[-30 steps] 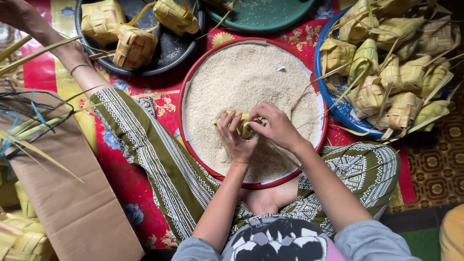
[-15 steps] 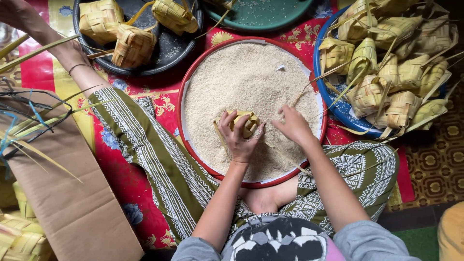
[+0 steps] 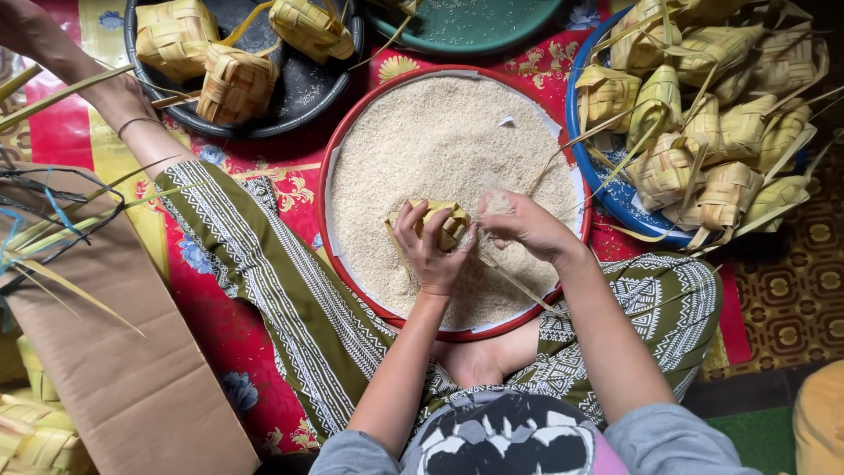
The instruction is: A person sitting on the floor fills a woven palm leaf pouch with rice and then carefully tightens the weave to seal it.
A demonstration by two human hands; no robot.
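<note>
the left hand (image 3: 432, 251) is curled around a small woven palm-leaf pouch (image 3: 442, 220), fingers wrapped over its near side so it sits tilted up just above the rice (image 3: 440, 149). the right hand (image 3: 525, 227) is right beside it, touching the pouch's open edge, its fingers pinched shut on a small heap of rice grains at the mouth of the pouch. both hands hover over the near half of a round red-rimmed tray (image 3: 330, 189) that is filled with raw rice, and a loose leaf strip (image 3: 519, 286) trails from the pouch toward the person across the tray. beyond the right hand, to its outer side, a blue tray (image 3: 607, 198) is heaped with many woven pouches (image 3: 703, 132), their leaf tails sticking out. beyond the left hand, well apart, a dark round tray (image 3: 299, 88) holds three more woven pouches (image 3: 233, 84), and directly past both hands a green tray (image 3: 466, 22) shows only partly at the picture's top edge. the trays rest on a red patterned mat (image 3: 220, 317) on the floor. the person's legs, in green patterned cloth (image 3: 281, 281), lie folded around the near rim of the rice tray. far out on the left hand's side lies a sheet of brown cardboard (image 3: 105, 352) with loose palm leaves (image 3: 44, 229) over it.
</note>
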